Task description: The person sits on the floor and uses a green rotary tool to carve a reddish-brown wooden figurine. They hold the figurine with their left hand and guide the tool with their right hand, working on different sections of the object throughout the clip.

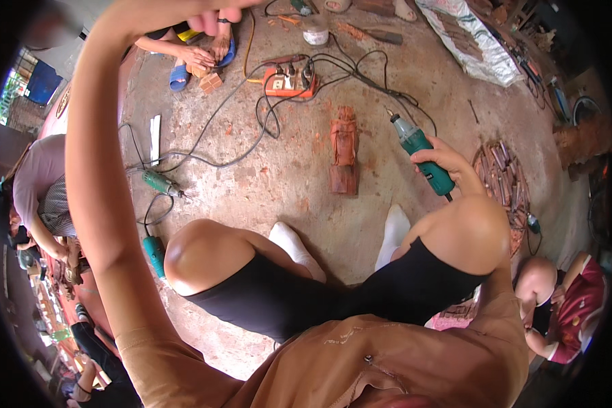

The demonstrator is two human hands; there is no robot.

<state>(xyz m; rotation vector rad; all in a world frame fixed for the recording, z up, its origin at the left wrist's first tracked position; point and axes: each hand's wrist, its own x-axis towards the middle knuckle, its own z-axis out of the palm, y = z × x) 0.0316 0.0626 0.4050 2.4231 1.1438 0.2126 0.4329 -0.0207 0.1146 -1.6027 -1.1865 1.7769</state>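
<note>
My right hand is wrapped round a teal rotary tool beside my right knee. The tool's grey nose and thin bit point up and to the left, away from me. On the floor ahead of my feet lies a reddish-brown carved wooden block, apart from both hands. My left arm is raised across the left of the view, and my left hand is cut off by the top edge. A few of its fingertips show, bent downward; whether they hold anything is hidden.
An orange power strip with tangled black cords lies ahead. Two more green tools rest to the left. A round tray of chisels is at right. Another person's hands work on wood at the far left; other people sit either side.
</note>
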